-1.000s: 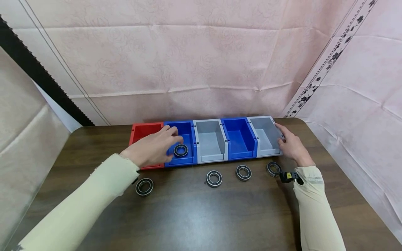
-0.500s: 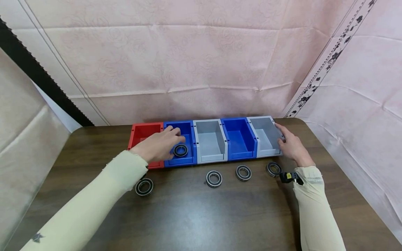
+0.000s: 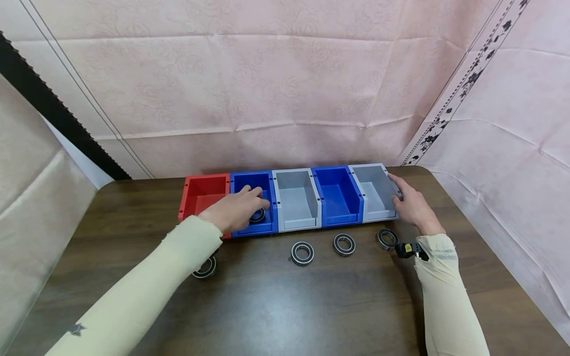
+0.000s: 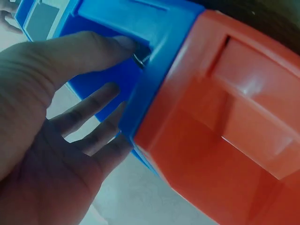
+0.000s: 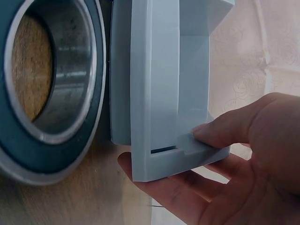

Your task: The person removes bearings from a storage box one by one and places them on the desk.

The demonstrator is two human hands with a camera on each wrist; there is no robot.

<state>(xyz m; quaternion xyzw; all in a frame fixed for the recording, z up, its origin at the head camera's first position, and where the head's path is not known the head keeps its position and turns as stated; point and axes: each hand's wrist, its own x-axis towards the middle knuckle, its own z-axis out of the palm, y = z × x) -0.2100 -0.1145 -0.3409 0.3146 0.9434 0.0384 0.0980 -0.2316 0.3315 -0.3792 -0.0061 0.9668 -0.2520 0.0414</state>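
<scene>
My left hand [image 3: 238,207] reaches over the left blue bin [image 3: 239,232], its fingers fairly straight and spread. A black-and-silver ball bearing [image 3: 257,220] lies in that bin, partly covered by the hand. In the left wrist view the thumb tip is at the bearing [image 4: 142,58], mostly hidden behind the bin's front lip; contact cannot be told. At the row's far right, my right hand [image 3: 414,205] grips the side wall of a grey bin [image 3: 380,215]. The right wrist view has its thumb inside the wall and the fingers outside.
A red bin [image 3: 205,185], another grey bin [image 3: 299,225] and a second blue bin [image 3: 342,221] complete the row. In front, on the wooden table [image 3: 276,306], lie several more bearings, one near the right wrist [image 3: 380,239] and one partly under the left sleeve [image 3: 211,269].
My left hand has moved right, further over the bearing in the blue bin, and now covers more of it. The right hand keeps its hold on the grey bin.
</scene>
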